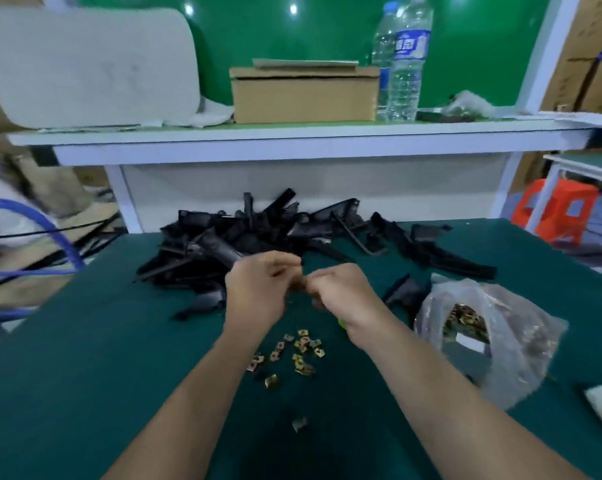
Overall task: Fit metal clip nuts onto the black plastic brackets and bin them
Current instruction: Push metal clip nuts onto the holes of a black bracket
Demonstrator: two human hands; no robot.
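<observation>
Clip nuts [294, 351] below seemingly closed hands [258, 292].

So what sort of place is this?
Probably a small factory assembly bench: a heap of black plastic brackets on a green work mat, loose metal clip nuts, and a plastic bag holding more.

Green bench [85, 341] under black brackets [258, 233], loose clip nuts [301, 348], plastic bag [493, 337].

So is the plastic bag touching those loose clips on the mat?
Apart. The head view shows bare green mat between the plastic bag and the scattered loose clips.
</observation>
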